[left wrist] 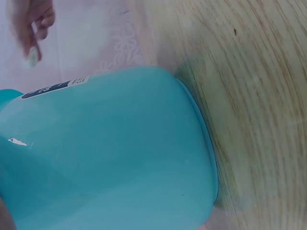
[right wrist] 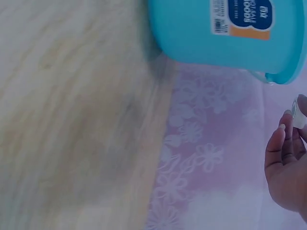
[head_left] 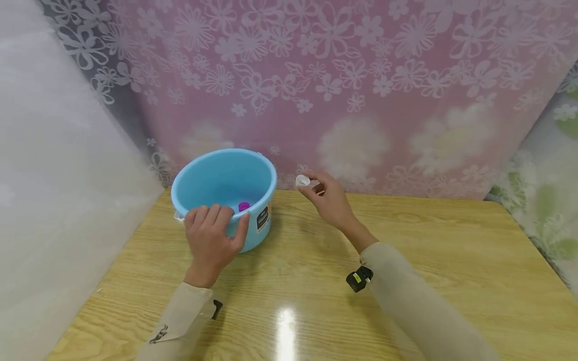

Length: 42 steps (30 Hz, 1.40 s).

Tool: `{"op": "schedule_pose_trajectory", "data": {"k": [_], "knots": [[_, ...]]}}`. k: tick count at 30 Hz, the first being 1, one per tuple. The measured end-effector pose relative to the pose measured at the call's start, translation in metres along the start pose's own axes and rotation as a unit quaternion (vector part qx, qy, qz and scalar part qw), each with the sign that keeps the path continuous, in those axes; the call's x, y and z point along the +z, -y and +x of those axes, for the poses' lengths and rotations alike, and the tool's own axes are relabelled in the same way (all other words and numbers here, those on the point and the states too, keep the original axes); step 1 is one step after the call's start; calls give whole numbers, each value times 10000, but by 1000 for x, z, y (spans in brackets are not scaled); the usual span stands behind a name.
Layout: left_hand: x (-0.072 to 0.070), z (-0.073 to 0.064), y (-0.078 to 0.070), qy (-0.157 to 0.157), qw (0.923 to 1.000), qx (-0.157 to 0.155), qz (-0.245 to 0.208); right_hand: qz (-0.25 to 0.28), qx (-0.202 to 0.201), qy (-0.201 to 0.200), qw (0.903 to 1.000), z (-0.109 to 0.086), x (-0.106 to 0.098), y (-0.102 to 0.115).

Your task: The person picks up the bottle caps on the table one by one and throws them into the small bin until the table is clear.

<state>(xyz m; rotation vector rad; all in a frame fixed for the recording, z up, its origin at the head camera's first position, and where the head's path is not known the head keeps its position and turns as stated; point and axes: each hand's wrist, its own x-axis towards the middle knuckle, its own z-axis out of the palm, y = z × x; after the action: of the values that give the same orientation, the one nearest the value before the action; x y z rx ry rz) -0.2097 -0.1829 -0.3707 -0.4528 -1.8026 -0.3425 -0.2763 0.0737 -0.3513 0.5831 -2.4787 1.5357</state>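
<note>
A light blue plastic bucket [head_left: 221, 173] stands upright at the left of the table. My left hand [head_left: 209, 243] grips its near rim, the fingers curled over the edge and the thumb spread to the right along it. Inside the bucket lies a small purple cap [head_left: 244, 206]. Just right of the bucket, my right hand [head_left: 333, 201] pinches a small white bottle cap [head_left: 303, 181] between thumb and fingertips, held above the table with its hollow side showing. In the right wrist view the white cap [right wrist: 298, 117] is partly hidden by the fingers.
The wood-grain table [head_left: 433, 250] reaches right and toward me, with its back edge against a pink flowered curtain [head_left: 316, 100]. A white sheet [head_left: 67, 150] hangs on the left. The bucket bears a dark label [right wrist: 250, 13], and its handle end [head_left: 178, 216] shows at the left.
</note>
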Motion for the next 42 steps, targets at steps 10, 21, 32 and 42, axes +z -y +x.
{"op": "schedule_pose_trajectory", "data": {"k": [10,21,32,42], "knots": [[-1,-1,4,4,9999,95,74,368,-140,-208,9990,38,21,37],[2,-2,6,151,9996,184,167,521,172,-145,9984,60,42,48],[3,-3,4,190,9995,118,221,110,246,-212,9994,74,59,40],[2,-1,5,196,9996,97,195,-570,142,16,9983,78,61,45]]}}
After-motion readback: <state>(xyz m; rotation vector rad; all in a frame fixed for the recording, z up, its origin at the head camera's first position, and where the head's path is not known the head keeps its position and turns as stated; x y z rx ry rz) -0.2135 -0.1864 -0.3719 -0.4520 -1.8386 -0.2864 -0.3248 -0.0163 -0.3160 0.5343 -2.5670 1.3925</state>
